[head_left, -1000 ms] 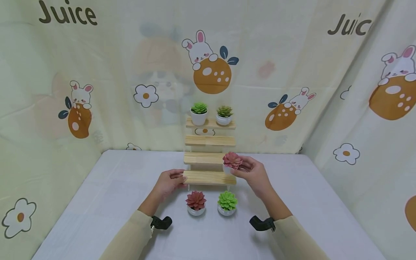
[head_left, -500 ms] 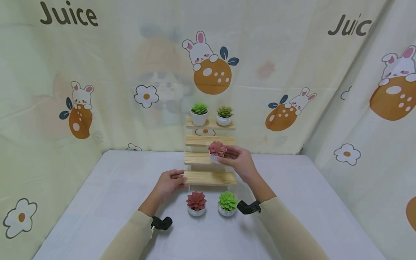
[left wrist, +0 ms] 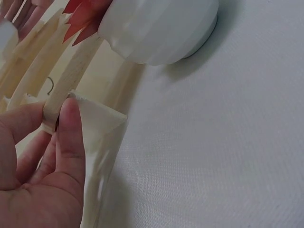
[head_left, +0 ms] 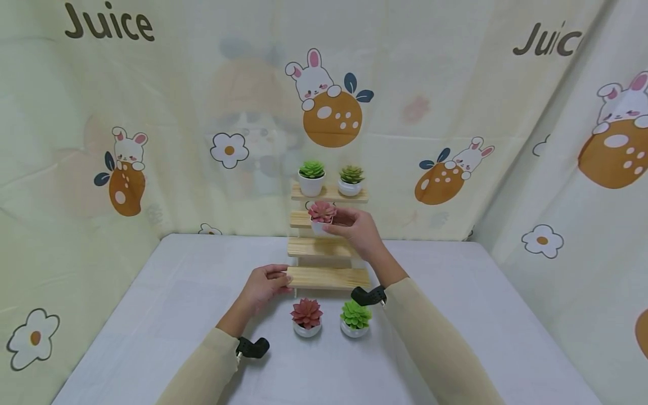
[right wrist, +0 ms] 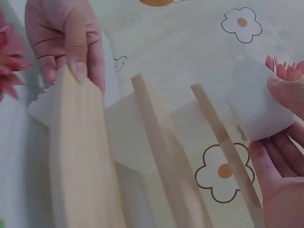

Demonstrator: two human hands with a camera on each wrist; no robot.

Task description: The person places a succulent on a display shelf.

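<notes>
Right hand (head_left: 354, 228) curled round a little white pot of red plant (head_left: 322, 216) — up at the second step from the top. Left hand (head_left: 265, 284) pinching the left end of the bottom step (head_left: 329, 277) of the wooden step shelf (head_left: 328, 233).

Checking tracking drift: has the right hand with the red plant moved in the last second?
Yes. The right hand carried the red plant up and left, from the stand's lower steps to its second-highest.

Two bare hands, long pale beige sleeves (head_left: 445, 349), small black wrist-mounted devices (head_left: 251, 347) at both cuffs
</notes>
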